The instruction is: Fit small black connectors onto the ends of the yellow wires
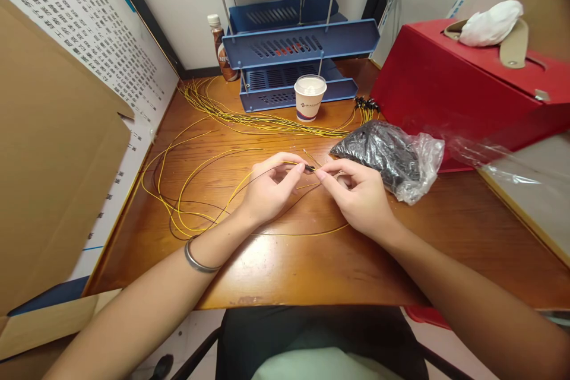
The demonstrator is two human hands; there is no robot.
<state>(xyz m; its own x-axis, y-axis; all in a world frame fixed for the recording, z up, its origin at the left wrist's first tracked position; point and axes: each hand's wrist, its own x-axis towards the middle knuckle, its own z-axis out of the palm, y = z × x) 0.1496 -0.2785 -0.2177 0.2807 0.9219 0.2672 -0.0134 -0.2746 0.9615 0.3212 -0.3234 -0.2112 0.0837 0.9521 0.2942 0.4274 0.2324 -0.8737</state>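
Note:
My left hand pinches a small black connector between thumb and forefinger, over the middle of the wooden table. Close on its right, my right hand pinches a thin wire at the connector's other end. Loose yellow and black wires loop across the table to the left and pass under both hands. Behind the hands, a long bundle of yellow and black wires stretches to the right, ending in black connectors. A clear plastic bag of small black parts lies just beyond my right hand.
A lidded paper cup stands before the blue tiered rack. Left of the rack is a brown bottle. A red box fills the right back. Cardboard rises at the left, beside the wooden table.

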